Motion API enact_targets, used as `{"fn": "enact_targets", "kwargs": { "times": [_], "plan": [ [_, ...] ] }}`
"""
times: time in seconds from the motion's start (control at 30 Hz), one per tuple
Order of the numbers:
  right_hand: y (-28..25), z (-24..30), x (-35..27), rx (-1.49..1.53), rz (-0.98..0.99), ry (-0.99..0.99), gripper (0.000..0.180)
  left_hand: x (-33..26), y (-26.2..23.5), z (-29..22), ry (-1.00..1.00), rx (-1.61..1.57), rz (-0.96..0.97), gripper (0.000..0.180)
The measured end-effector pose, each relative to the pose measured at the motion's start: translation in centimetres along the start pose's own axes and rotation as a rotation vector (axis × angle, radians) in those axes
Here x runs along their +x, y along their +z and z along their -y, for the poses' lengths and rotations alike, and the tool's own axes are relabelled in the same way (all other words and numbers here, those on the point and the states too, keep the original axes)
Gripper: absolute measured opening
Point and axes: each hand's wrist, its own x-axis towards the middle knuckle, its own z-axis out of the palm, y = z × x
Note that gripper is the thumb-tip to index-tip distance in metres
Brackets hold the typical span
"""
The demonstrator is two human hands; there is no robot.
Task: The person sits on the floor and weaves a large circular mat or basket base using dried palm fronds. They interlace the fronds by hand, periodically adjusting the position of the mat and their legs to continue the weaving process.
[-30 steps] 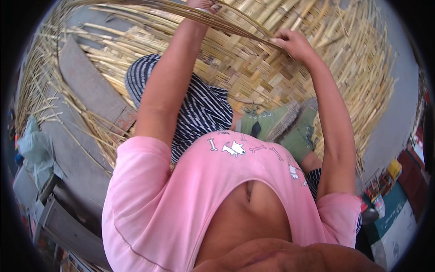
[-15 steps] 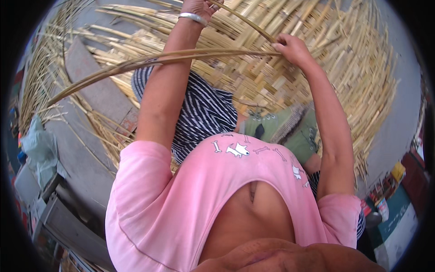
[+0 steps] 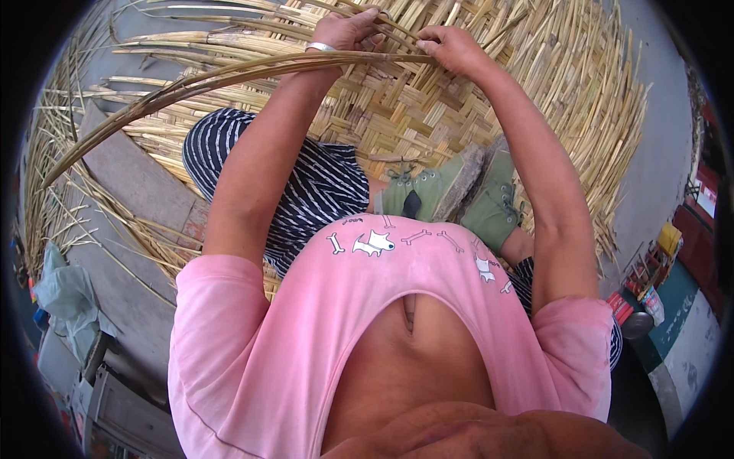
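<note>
A half-woven reed mat (image 3: 401, 115) spreads out in front of me, its middle plaited and loose ends fanning outward. My right hand (image 3: 453, 50) is closed over it, pinching the end of a bundle of long reed strips (image 3: 191, 83). The bundle bends away to the left, passing over my left forearm and drooping at its far end. Close to the right hand, my left hand (image 3: 348, 32) has its fingers closed round a reed strip (image 3: 399, 29) that runs toward the right fingertips. A pale bangle (image 3: 321, 47) circles the left wrist.
My green shoes (image 3: 428, 186) rest at the mat's near edge. A flat board (image 3: 138, 164) lies left, beside loose reeds (image 3: 57, 145). Further left are a pale plastic bag (image 3: 65, 294) and a grey piece of furniture (image 3: 130, 417). A rack of small goods (image 3: 650, 264) stands right.
My left hand has come down and right, closer to my right hand, which has moved up and left. The reed bundle has shifted up and left with it.
</note>
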Motion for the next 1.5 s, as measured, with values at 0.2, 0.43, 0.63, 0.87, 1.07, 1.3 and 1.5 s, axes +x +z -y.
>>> {"fn": "enact_targets", "kwargs": {
  "times": [0.2,0.43,0.63,0.87,1.07,1.3,1.5],
  "plan": [
    [0.4,-1.0,0.5,-0.098,-0.049,-0.069,0.028,0.6,0.3,-0.2,-0.093,-0.036,-0.006,0.016],
    [-0.1,0.0,0.7,-0.235,-0.098,-0.079,0.025,-0.3,1.9,-0.4,0.010,-0.090,-0.062,0.019],
    [-1.0,0.6,-0.2,-0.164,-0.118,-0.047,0.022,-1.0,2.4,-1.0,0.078,0.107,-0.035,0.026],
    [-1.3,1.5,-0.6,-0.081,0.019,0.010,0.021,-1.1,2.3,-0.9,0.095,0.197,-0.113,0.014],
    [-1.1,0.8,-0.3,-0.026,0.020,-0.022,0.023,-1.1,2.4,-1.1,0.103,0.220,-0.137,0.013],
    [-1.0,0.5,0.3,-0.032,-0.004,0.055,0.029,-1.5,3.3,-1.2,0.197,0.269,-0.158,0.015],
    [-1.8,-1.5,2.5,0.044,0.195,-0.056,0.046,-1.0,2.4,-1.1,0.169,0.364,-0.078,0.016]
  ]
}}
